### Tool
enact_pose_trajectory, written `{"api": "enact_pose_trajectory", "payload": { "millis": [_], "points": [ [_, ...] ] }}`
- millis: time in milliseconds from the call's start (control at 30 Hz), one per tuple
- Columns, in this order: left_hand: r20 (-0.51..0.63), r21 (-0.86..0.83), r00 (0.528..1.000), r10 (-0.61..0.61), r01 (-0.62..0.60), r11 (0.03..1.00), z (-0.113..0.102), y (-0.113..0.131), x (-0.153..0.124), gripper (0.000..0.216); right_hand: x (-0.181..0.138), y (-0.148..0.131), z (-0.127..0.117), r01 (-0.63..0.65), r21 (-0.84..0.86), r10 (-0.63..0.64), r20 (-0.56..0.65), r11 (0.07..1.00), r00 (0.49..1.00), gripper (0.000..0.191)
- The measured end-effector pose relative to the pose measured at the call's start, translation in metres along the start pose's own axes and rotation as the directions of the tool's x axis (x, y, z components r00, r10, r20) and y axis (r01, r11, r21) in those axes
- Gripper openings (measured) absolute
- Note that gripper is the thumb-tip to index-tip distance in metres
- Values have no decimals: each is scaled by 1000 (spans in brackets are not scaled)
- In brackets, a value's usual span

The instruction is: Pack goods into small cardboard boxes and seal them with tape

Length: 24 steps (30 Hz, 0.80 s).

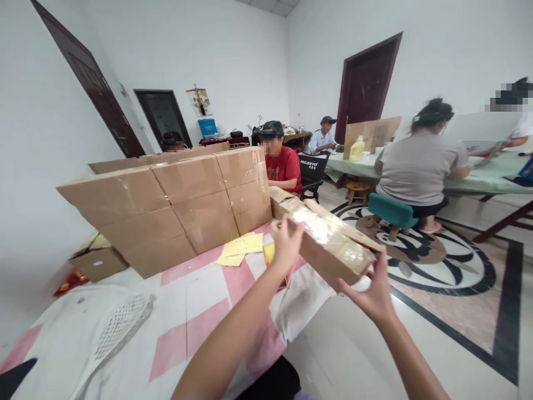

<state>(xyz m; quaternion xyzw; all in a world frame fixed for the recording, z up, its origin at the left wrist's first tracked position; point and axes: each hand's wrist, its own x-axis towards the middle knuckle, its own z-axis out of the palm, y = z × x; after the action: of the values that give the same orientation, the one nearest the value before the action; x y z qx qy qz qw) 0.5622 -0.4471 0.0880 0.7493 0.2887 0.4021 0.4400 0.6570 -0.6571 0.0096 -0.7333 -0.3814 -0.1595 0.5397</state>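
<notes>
A folded cardboard panel (pixel 328 241), glossy with tape, stands on edge at the right side of the table. My left hand (pixel 285 241) rests against its inner face with fingers spread. The panel's near end is gripped by my right hand (pixel 375 289). A longer cardboard wall (pixel 175 208), taped at its seams, runs across the back of the table and meets the panel at a corner. Yellow paper sheets (pixel 244 247) lie just inside that corner, close to my left hand.
The table carries a pink-and-white checked cloth (pixel 200 311) and a white perforated plastic piece (pixel 120 328). A person in a red shirt (pixel 283 166) sits behind the cardboard. Others sit at a green-covered table (pixel 483 178) on the right. A box (pixel 97 261) lies on the floor at left.
</notes>
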Motion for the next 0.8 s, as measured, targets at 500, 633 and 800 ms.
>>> {"api": "enact_pose_trajectory", "payload": {
  "millis": [500,633,800],
  "points": [
    [48,-41,997,-66,68,997,75,-42,0,10,40,126,33,-90,-176,112,119,980,987,131],
    [15,-46,1000,15,-15,999,4,-55,-15,10,63,120,59,-95,-180,120,139,979,983,130],
    [-169,21,986,-7,10,1000,-147,-102,-41,26,70,78,77,-220,-306,243,38,926,969,133]
  ]
}}
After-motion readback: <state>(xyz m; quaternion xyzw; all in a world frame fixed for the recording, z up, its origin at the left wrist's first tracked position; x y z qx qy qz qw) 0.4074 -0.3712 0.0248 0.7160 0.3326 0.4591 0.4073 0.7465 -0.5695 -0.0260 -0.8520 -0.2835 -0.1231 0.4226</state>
